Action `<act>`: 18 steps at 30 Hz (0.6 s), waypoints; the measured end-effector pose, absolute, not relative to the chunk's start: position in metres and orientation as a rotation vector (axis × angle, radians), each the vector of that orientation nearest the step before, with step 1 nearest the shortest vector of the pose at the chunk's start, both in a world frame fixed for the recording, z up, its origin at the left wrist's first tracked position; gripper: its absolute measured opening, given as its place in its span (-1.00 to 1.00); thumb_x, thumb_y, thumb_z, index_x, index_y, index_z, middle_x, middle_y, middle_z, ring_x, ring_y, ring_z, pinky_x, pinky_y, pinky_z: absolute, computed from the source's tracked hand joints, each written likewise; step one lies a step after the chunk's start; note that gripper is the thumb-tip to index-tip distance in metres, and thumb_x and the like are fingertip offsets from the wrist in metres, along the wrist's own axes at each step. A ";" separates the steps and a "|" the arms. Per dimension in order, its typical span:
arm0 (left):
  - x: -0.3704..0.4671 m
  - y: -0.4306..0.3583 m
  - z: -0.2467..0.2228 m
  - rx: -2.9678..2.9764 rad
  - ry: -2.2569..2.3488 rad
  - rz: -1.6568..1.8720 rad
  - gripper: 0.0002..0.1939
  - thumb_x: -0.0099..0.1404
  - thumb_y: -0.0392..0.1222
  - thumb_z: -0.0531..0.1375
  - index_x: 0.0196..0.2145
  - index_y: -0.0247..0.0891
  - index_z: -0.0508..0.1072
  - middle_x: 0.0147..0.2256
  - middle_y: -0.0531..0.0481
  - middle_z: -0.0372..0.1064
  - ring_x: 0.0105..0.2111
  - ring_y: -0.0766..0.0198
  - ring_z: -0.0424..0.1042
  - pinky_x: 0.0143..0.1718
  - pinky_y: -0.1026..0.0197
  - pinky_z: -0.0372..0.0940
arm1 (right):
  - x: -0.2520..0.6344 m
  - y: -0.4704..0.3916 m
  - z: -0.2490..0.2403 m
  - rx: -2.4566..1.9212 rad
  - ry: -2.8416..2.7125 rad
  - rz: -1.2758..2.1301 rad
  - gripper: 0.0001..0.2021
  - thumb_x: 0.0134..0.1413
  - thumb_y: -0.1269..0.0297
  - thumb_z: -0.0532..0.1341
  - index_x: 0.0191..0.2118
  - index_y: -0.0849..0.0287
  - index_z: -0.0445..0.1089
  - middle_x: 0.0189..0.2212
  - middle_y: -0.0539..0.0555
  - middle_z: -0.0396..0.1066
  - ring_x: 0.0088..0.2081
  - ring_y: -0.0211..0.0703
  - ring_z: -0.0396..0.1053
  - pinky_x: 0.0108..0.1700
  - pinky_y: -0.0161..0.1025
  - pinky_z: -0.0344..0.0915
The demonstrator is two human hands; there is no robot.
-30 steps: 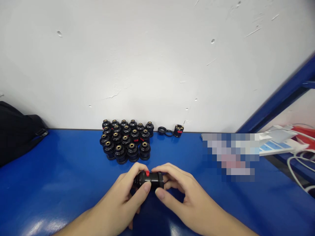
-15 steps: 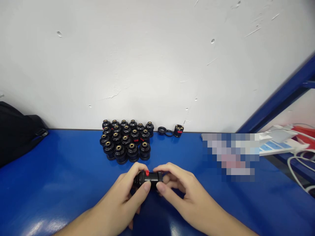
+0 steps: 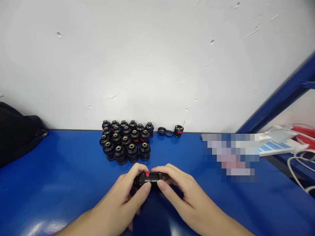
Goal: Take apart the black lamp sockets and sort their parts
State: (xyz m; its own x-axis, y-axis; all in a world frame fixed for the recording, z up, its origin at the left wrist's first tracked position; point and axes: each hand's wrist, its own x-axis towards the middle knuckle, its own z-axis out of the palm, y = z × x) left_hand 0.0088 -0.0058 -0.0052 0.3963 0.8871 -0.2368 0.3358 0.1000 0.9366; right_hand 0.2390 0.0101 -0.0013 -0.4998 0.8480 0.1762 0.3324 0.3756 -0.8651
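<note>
Between my two hands, just above the front of the blue table, lies a black lamp socket (image 3: 153, 179) on its side, with a small red knob (image 3: 147, 173) on its top. My left hand (image 3: 130, 193) is closed around the socket's left end, its thumb on the near side. My right hand (image 3: 180, 190) grips the right end between thumb and fingers. The fingertips behind the socket are partly hidden. Beyond my hands, several similar black sockets (image 3: 133, 152) stand upright in rows, with brass-coloured threaded holes on top.
By the wall lie a black cap (image 3: 161, 130), a black ring (image 3: 169, 133) and an upright socket core (image 3: 178, 131) with metal contacts. A black bag (image 3: 19, 131) is at left. A power strip (image 3: 277, 148), white cables (image 3: 291, 164) and a blurred-out item (image 3: 231, 154) are at right.
My right thumb and fingers have shifted slightly left along the socket's right end. My left hand keeps its grip, and the other parts stay in place.
</note>
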 end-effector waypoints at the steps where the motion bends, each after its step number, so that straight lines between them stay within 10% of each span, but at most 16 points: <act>1: 0.009 -0.006 -0.005 1.471 1.161 0.586 -0.48 0.52 0.39 0.05 0.13 -0.06 0.24 -0.45 0.18 0.22 -0.58 0.38 0.26 -0.68 0.45 0.31 | 0.239 0.011 -0.001 -1.013 -2.008 1.061 -0.76 0.54 0.14 0.16 0.14 0.02 0.50 -0.10 0.06 0.53 -0.11 -0.14 0.54 0.02 -0.16 0.50; 18: 0.009 -0.005 0.002 1.457 1.160 0.544 -0.50 0.55 0.38 0.01 0.10 -0.07 0.22 -0.48 0.21 0.27 -0.68 0.44 0.22 -0.67 0.45 0.25 | 0.244 0.014 -0.004 -0.849 -2.053 0.910 -0.58 0.31 0.42 0.36 0.20 -0.06 0.40 0.16 0.09 0.42 0.17 -0.08 0.45 0.24 -0.14 0.42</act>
State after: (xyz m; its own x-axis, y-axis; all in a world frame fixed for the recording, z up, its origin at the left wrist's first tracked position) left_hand 0.0088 -0.0049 0.0024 0.4066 0.8726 -0.2708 0.3491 0.1255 0.9286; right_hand 0.2444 0.0142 -0.0037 -0.5206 0.7814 0.3440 0.2700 0.5330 -0.8019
